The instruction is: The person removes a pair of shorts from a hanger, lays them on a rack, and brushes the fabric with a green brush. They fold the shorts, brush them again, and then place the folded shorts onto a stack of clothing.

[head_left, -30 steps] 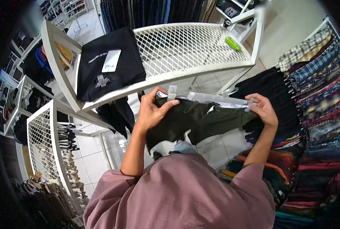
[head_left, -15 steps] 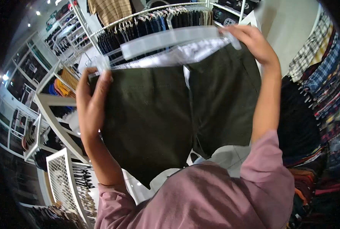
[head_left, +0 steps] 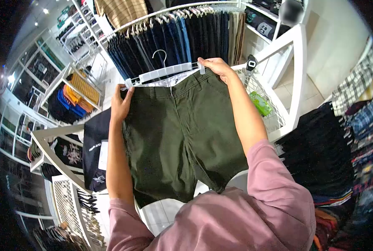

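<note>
Dark green shorts (head_left: 165,129) hang spread out in front of me, front side facing me. Their waistband is clipped to a clear plastic hanger (head_left: 166,72) with a metal hook on top. My left hand (head_left: 121,104) is closed on the left corner of the waistband, thumb in front, beside the left clip. At the other corner, my right hand (head_left: 218,68) pinches the hanger's end and the waistband next to the right clip. A white patterned lining shows inside the waist. The fingers behind the cloth are hidden.
Behind the shorts, a curved rail holds many hanging trousers (head_left: 194,37). A white frame with mesh (head_left: 293,83) stands at right, with a green packet (head_left: 260,103) on it. Folded black shirts (head_left: 97,146) lie at left. Checked shirts (head_left: 358,113) hang at far right.
The shorts and both hands have moved farther from me and lower in view. The hanger's hook now stands upright, and the trouser rail behind shows more fully. Both hands keep their hold.
</note>
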`<state>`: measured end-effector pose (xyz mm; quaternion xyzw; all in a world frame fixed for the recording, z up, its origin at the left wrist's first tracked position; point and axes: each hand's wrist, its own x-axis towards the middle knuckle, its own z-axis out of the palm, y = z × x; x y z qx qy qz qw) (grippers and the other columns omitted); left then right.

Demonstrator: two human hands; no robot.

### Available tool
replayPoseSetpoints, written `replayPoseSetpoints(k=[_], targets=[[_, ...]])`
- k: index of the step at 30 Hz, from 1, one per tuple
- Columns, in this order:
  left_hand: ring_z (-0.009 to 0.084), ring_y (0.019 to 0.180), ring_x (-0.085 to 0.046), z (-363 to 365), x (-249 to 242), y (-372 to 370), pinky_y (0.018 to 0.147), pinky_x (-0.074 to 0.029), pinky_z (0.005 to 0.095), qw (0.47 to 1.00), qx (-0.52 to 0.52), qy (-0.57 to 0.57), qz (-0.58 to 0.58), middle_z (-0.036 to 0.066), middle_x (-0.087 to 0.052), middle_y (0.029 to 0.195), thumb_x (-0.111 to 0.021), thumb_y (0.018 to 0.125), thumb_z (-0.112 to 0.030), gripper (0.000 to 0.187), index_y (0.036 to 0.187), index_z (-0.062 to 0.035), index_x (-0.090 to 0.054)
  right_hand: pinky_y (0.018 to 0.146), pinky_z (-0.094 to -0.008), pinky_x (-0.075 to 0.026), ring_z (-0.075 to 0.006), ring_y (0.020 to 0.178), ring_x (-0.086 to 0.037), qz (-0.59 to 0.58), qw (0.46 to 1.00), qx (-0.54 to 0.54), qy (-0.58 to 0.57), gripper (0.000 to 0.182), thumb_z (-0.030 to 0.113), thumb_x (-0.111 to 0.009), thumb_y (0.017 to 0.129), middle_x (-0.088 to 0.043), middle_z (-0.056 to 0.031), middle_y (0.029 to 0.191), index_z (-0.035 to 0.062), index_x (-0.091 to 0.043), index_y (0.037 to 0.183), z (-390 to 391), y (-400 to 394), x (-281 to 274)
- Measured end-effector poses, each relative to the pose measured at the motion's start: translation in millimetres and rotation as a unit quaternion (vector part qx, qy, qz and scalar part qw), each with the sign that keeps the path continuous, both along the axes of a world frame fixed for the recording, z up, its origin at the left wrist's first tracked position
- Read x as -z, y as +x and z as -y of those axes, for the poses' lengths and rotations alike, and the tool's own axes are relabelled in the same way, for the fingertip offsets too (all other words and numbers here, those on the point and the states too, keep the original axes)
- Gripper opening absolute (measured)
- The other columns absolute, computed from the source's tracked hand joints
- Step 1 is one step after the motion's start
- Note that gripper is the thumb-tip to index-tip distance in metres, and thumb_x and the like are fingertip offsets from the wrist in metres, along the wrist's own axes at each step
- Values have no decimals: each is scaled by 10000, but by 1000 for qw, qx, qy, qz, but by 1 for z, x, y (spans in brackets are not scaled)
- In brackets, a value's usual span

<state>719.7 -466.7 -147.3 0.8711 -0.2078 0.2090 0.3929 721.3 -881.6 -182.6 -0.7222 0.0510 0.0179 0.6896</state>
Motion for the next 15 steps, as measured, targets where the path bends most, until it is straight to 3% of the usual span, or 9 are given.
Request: replayPoseSetpoints(k=[1,2,3,5,7,9,12,15], targets=[[208,887,-604,0,6,7,833,-481,348,1000,4,-11,-14,140,-664,921,-706,978,-326,366,1074,14,-614,978,-351,-462,-171,1097,-623,-2,1000,-1,10,555,558,-738,907,-721,-122,1143,33,-762,1085,-1,2,3],[201,911,-596,0,11,13,850,-475,342,999,11,-24,-23,133,-667,943,-703,980,-328,376,1080,22,-610,904,-344,-512,-175,968,-684,28,999,19,-34,561,558,-733,910,-757,-102,1035,21,-773,1067,-5,4,6],[201,911,-596,-2,18,21,850,-475,342,999,8,-27,-24,133,-667,943,-703,980,-328,376,1080,22,-610,996,-377,-475,-207,1086,-662,41,996,36,-70,568,556,-717,923,-746,-129,1124,19,-767,1101,-5,13,17],[190,933,-583,-8,33,38,870,-463,335,996,51,-30,-68,115,-671,978,-703,977,-356,420,1078,42,-615,1055,-396,-433,-225,1171,-626,25,994,41,-96,567,551,-720,922,-727,-145,1201,31,-760,1145,-7,14,22],[160,926,-577,-6,36,40,874,-456,309,993,59,-52,-88,76,-676,969,-685,991,-364,430,1088,53,-652,1018,-382,-456,-208,1135,-642,51,996,10,-76,551,547,-728,917,-739,-124,1178,48,-766,1148,-4,23,33],[134,925,-581,-8,37,43,870,-455,287,972,53,-94,-207,54,-682,959,-672,1006,-348,402,1107,41,-694,946,-352,-492,-176,1068,-667,88,991,32,-94,484,494,-744,922,-761,-101,1118,51,-780,1115,-5,24,43],[121,952,-600,-9,64,58,890,-456,266,960,84,-167,-210,48,-702,986,-661,1017,-337,391,1137,31,-716,867,-325,-516,-149,984,-688,139,981,43,-127,426,434,-754,928,-778,-87,1046,38,-786,1083,-6,25,45],[126,995,-619,-8,80,59,918,-462,267,971,55,-168,-159,60,-717,1038,-668,1013,-333,392,1164,26,-715,840,-301,-527,-123,928,-701,228,961,48,-148,316,352,-759,930,-790,-63,1014,82,-792,1090,-4,39,50]])
